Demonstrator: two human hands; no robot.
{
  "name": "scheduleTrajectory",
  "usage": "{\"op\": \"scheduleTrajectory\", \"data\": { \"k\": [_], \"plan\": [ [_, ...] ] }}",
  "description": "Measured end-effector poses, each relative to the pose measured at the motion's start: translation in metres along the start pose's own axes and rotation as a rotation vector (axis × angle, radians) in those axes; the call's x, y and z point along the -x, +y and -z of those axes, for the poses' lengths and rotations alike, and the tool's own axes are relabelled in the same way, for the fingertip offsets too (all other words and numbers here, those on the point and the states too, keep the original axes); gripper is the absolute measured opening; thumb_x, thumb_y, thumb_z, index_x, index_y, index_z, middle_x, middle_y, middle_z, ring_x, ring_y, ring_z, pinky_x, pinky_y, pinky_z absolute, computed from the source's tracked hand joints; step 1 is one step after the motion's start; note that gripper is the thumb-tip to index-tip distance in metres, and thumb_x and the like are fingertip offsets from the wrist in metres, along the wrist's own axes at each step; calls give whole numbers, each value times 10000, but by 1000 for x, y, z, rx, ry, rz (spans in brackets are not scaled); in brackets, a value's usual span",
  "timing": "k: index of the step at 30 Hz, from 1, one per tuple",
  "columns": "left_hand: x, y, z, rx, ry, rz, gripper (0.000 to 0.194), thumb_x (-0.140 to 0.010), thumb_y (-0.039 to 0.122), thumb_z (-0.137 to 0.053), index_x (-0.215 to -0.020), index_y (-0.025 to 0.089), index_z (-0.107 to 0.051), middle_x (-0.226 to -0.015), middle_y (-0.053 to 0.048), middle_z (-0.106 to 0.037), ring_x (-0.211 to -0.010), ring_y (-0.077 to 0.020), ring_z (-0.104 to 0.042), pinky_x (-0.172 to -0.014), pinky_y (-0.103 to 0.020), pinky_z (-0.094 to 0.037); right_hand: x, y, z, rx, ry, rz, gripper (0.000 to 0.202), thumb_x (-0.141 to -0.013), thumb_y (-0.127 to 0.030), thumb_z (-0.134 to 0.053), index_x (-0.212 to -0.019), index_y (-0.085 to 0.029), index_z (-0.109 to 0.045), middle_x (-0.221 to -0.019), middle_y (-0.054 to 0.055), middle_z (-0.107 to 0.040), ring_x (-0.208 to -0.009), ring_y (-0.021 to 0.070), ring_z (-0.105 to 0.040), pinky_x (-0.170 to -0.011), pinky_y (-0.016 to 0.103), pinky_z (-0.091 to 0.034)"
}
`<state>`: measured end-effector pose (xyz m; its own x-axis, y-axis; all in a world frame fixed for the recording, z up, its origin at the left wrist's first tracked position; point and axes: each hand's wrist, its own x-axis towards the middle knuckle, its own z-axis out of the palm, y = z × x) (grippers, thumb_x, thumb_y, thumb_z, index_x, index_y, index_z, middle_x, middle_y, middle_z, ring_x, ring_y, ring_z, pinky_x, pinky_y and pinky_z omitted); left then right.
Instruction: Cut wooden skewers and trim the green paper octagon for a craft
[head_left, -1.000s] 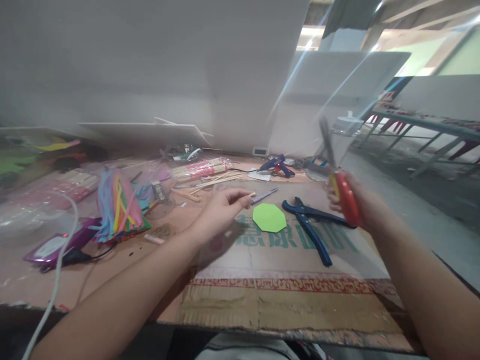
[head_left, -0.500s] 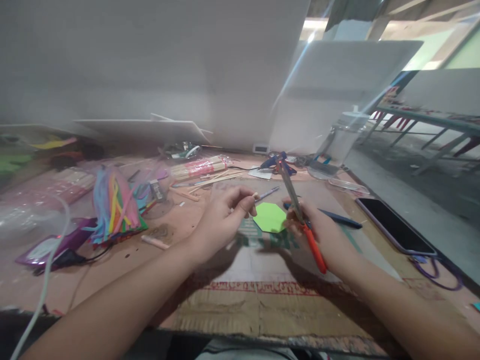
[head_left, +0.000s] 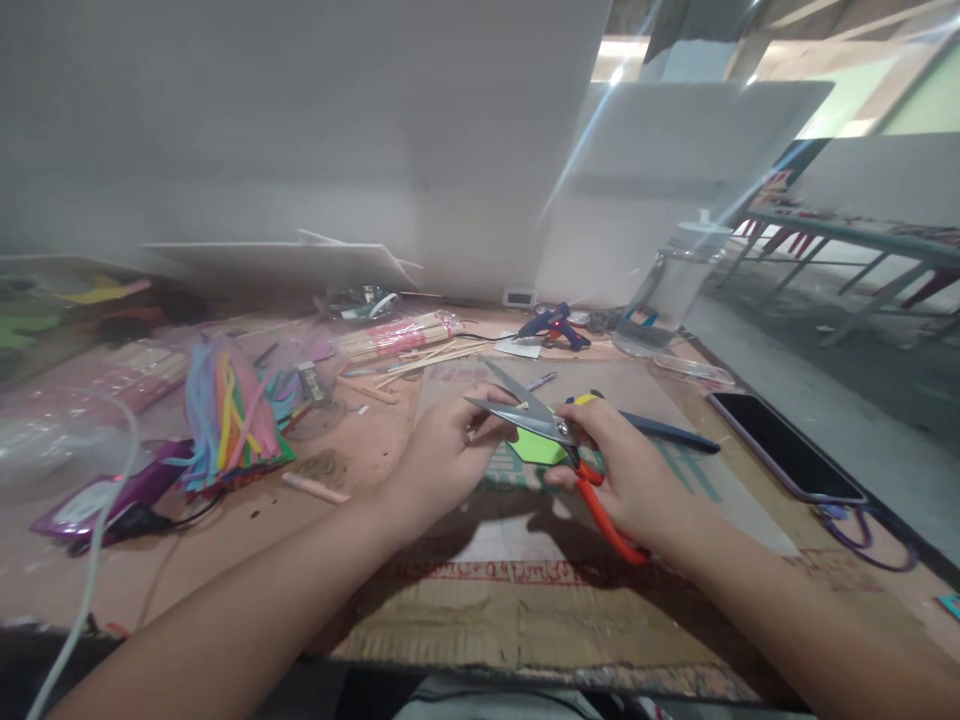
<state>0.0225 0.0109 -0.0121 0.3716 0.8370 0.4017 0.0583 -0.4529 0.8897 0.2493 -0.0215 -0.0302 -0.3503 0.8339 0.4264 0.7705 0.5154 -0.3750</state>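
My right hand [head_left: 626,465] grips a pair of scissors [head_left: 598,500] by the red-orange handles. Their metal blades are spread apart and point left, reaching over the fingers of my left hand [head_left: 454,445]. Those left fingers are pinched together; whatever they hold is too small or hidden to make out. Below the blades lies a bright green paper shape [head_left: 536,449], partly covered by the scissors. It is close to the left fingertips, and I cannot tell whether they touch it. A pen [head_left: 541,381] lies just behind the blades.
Right of my hands are a long dark-blue tool [head_left: 675,433] and a phone [head_left: 784,445]. Farther back stand a blue glue gun [head_left: 551,322] and a clear bottle [head_left: 667,290]. Leftward lie bundled sticks [head_left: 401,336], colourful fuzzy strips [head_left: 229,410] and a white cable [head_left: 94,540].
The scissors have swung from upright to pointing left, and their blades have spread. They now overlap my left fingers and part of the green paper. My left hand has barely moved.
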Motion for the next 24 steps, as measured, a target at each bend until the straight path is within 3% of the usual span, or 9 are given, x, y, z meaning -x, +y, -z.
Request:
{"op": "scheduleTrajectory", "data": {
  "k": [8, 17, 24],
  "plan": [
    [0, 0, 2, -78, -4, -88, 116, -967, 189, -528, -930, 203, -637, -817, -3, -708, -764, -130, -675, -699, -246, -506, 0, -3, 3, -43, -10, 9, 439, -916, -481, -650, -1260, -245, -514, -1033, 62, -549, -905, 234, -568, -768, 348, -464],
    [1, -5, 2, -163, 25, -178, 119, -935, 142, -538, -947, 207, -638, -891, -11, -721, -796, -132, -680, -721, -243, -517, 2, -7, 2, -45, -41, -48, 406, -931, -518, -600, -1207, -224, -555, -1011, 69, -616, -874, 228, -594, -728, 328, -464],
    [3, 6, 3, -400, -39, -188, 282, -987, 253, -463, -736, 190, -576, -669, -4, -642, -617, -141, -592, -583, -246, -427, 3, -10, 6, -52, -66, -91, 328, -924, -473, -603, -1147, -233, -587, -955, 40, -658, -789, 196, -605, -682, 300, -452]
  ]
}}
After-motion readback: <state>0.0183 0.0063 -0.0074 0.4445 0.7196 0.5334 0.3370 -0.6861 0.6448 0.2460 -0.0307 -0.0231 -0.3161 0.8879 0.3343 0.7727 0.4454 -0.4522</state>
